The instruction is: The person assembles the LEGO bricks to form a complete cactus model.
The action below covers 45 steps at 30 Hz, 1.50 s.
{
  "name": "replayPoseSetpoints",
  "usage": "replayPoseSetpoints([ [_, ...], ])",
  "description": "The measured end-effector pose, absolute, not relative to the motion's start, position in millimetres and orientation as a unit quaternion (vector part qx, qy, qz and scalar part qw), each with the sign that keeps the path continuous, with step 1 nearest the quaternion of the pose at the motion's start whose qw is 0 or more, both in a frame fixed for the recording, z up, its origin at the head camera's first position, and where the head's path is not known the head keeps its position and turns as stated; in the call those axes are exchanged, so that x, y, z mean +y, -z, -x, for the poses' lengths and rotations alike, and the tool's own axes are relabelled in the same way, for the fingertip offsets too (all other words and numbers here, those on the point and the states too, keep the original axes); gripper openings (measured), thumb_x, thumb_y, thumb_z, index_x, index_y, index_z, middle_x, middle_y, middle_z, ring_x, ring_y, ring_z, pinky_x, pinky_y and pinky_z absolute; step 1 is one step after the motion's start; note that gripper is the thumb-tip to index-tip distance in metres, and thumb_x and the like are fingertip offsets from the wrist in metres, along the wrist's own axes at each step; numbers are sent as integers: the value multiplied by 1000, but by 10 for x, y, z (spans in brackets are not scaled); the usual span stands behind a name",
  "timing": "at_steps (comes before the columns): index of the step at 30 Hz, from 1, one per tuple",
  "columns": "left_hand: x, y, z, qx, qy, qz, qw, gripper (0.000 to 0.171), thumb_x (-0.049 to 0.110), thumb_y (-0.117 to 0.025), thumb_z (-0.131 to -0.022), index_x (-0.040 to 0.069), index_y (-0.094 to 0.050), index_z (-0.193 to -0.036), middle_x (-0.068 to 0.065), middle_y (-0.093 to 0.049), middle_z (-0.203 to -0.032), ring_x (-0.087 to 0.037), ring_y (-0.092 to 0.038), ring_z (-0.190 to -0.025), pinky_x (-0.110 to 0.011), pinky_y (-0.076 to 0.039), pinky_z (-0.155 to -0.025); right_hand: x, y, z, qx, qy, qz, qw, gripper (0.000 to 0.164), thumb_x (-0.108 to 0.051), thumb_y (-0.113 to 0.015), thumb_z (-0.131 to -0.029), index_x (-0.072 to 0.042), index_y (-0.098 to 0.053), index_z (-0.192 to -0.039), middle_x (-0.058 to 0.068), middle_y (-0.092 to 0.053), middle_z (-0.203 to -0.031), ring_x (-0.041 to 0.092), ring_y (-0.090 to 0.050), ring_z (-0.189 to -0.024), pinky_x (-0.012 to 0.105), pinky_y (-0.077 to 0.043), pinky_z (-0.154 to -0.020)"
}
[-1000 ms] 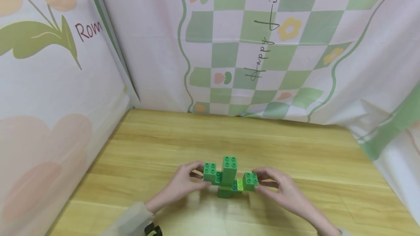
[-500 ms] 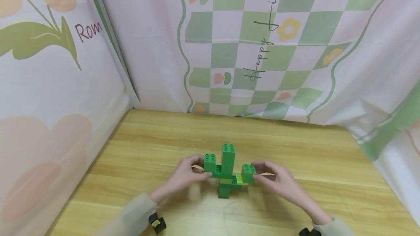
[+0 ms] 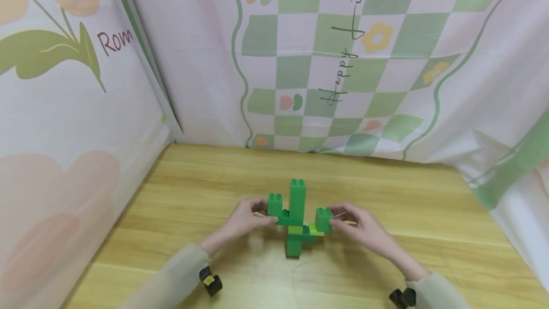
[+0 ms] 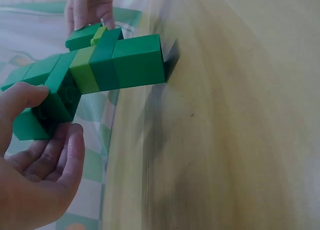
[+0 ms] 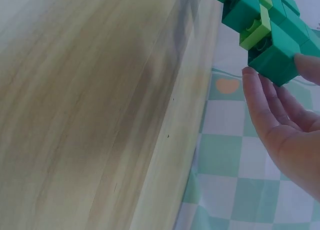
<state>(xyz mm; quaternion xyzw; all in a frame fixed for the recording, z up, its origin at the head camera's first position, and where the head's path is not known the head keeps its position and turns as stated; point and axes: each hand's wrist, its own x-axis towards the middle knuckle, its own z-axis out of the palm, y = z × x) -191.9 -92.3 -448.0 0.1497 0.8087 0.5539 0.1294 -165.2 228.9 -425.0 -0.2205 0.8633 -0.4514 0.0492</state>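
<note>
A cactus-shaped build of green toy building bricks (image 3: 297,204) stands between my hands, with a tall middle column and two side arms. Lime bricks (image 4: 83,72) sit in the column and in the right arm. My left hand (image 3: 246,219) pinches the left arm's upright brick (image 3: 274,205) between thumb and fingers. On the other side, my right hand (image 3: 360,228) pinches the right arm's end brick (image 5: 277,54). The lowest brick (image 4: 139,59) is at or close above the tabletop; I cannot tell whether it touches. The column's front face shows, its top tipped away from me.
The wooden table (image 3: 206,180) runs back to a checked curtain (image 3: 330,85) with printed lettering. A white flowered cloth (image 3: 77,123) hangs along the left side. Dark wrist-worn devices (image 3: 211,281) sit by both sleeves.
Both hands have moved up and away from me with the brick build. Its top has tipped backward, so more of its front shows, while its base stays at nearly the same spot.
</note>
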Motion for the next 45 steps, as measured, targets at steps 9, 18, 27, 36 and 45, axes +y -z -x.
replayPoseSetpoints([
  [9, -911, 4523, 2054, 801, -567, -100, 165, 46, 26, -79, -82, 1, -64, -118, -11, -69, -111, -16, -63, -99, -33, -56, -93, 2304, 4249, 1770, 864, 453, 196, 97, 38, -24, -60, -99, -3, -58, -130, 17, -68, -121, 23, -69, -105, 19, -58, -80],
  [18, -882, 4574, 2150, 784, -582, -52, 208, 60, 29, -78, -84, -1, -57, -131, -13, -67, -120, -20, -66, -103, -38, -58, -93, 2307, 4296, 1881, 859, 460, 183, 129, 43, -27, -58, -100, 2, -53, -132, 22, -66, -120, 21, -69, -100, 18, -58, -80],
  [27, -854, 4607, 2195, 786, -576, -33, 222, 54, 30, -76, -85, -1, -60, -126, -12, -71, -113, -17, -69, -94, -36, -59, -90, 2299, 4376, 1944, 843, 482, 189, 145, 45, -25, -55, -102, 9, -50, -132, 29, -62, -121, 23, -70, -99, 30, -62, -83],
  [36, -848, 4664, 2213, 782, -577, -13, 235, 37, 29, -76, -85, 4, -68, -110, -8, -75, -98, -13, -68, -83, -25, -55, -73, 2242, 4454, 1993, 837, 491, 181, 159, 44, -18, -53, -102, 15, -48, -130, 32, -60, -118, 31, -70, -98, 32, -63, -82],
  [45, -846, 4683, 2229, 758, -597, 5, 265, 33, 25, -74, -87, 2, -69, -110, -5, -76, -94, -9, -66, -74, -18, -52, -62, 2226, 4548, 2018, 848, 472, 182, 160, 43, -18, -56, -100, 14, -50, -129, 29, -62, -115, 29, -70, -96, 27, -62, -79],
])
